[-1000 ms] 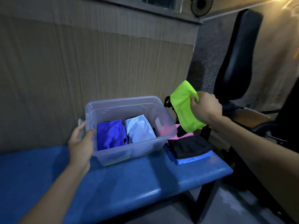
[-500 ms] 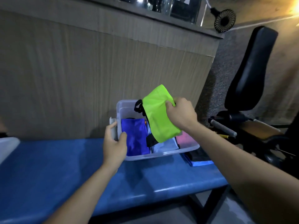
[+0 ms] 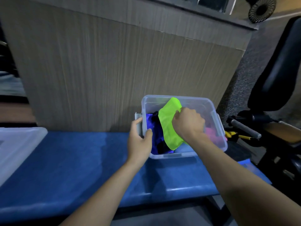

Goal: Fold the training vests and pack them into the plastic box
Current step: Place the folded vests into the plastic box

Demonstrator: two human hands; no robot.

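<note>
Green vest (image 3: 169,123) in right hand (image 3: 189,123), inside box (image 3: 218,126) rim.

Single head cam, close, facing fwd/down over bench (image 3: 81,168).

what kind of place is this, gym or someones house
Most likely a gym or sports club room, though not certain. A blue padded bench holds the plastic box of bright training vests, and a black padded machine seat with a foam roller bar stands beside it.
</note>
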